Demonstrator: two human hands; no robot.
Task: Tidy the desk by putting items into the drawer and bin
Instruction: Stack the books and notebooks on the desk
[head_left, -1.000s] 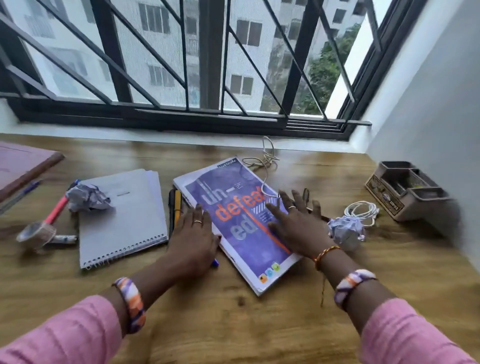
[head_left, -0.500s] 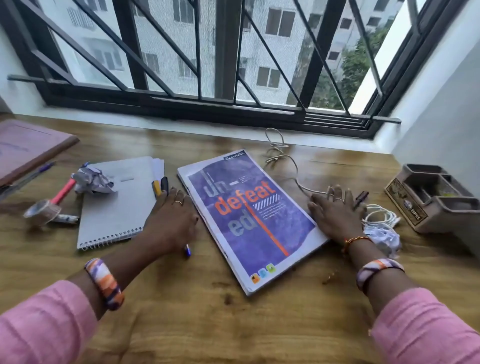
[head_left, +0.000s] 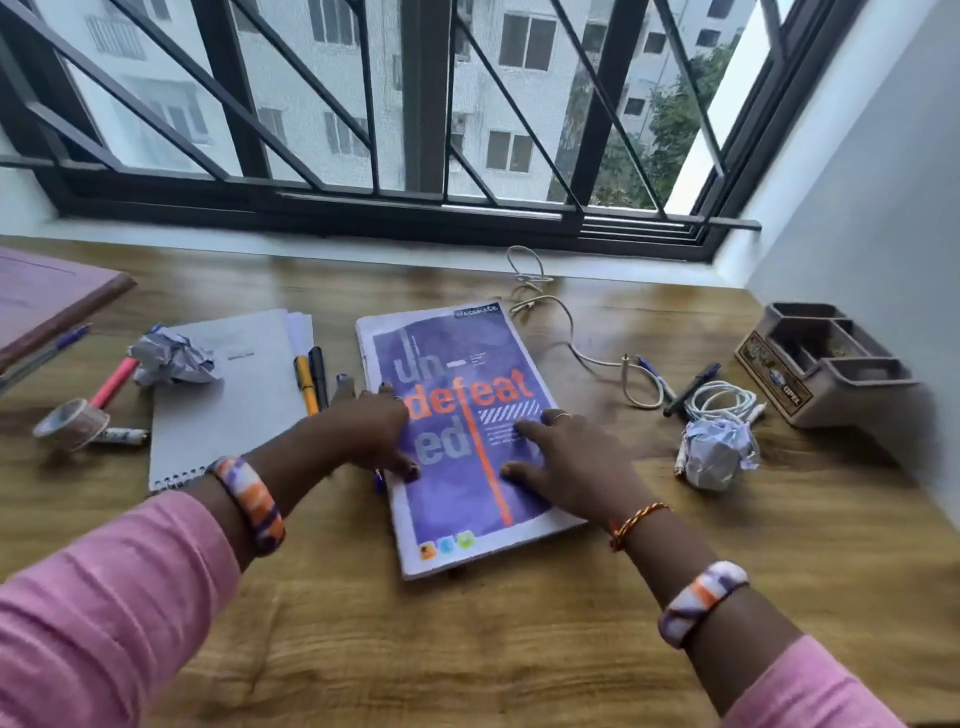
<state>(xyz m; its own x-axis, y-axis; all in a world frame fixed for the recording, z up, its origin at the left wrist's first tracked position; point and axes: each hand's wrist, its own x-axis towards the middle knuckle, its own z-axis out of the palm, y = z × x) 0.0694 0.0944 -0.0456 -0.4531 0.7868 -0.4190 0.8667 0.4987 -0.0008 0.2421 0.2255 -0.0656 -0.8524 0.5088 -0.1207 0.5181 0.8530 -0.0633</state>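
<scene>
Tidying barely begun, by my reckoning — nearly everything is out on the tabletop, and neither drawer nor bin shows from here. Step in hand: taking up the purple book that lies flat in the middle, cover up.

My left hand sits at the book's left edge, fingers loosely curled, thumb over the cover near the margin; holding nothing yet. My right hand lies flat on the cover's right half, fingers spread, pressing down — empty as well.

Next move, I judge: get fingertips under an edge, lift the book clear, then find the drawer. The pens lie just beside the left edge, and another pen pokes out under my left hand; a careless lift could roll them.

Waiting for later:
- grey notepad, left, with a paper ball on its corner
- tape roll and pink marker, far left
- second paper ball and coiled white cable, right, near the desk organiser

The paper balls look bound for the bin.
</scene>
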